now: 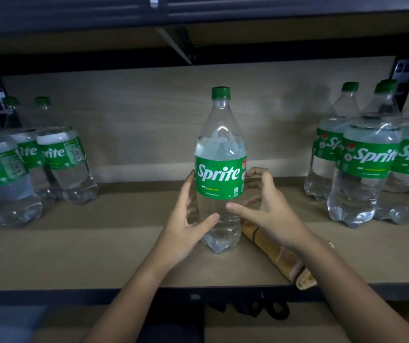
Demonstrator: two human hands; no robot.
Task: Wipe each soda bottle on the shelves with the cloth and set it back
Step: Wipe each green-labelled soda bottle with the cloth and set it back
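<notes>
I see one Sprite bottle (219, 169) standing upright in the middle of the shelf (99, 246), green cap on, label facing me. My left hand (186, 226) is on its left side, thumb lying across the lower clear part of the bottle, fingers reaching round behind. My right hand (266, 211) is on the right side, thumb tip touching the bottle just below the label, fingers curled in the air beside the label edge; I cannot tell whether those fingers actually touch the bottle. Both hands sit around the bottle, spread apart from each other, with the bottle between them. The base of the bottle rests on the shelf.

The cloth (285, 258), tan with a dark stripe, lies folded on the shelf under my right forearm, running from beside the bottle base towards the near right edge, its end hanging slightly over the edge.

On the far left of the shelf there is a group of Sprite bottles (60, 164); they look tilted, which may be lens warp. On the far right stands another group (366, 169), upright and close together. A wooden back panel (149, 120) is behind everything. Lighting is dim.
</notes>
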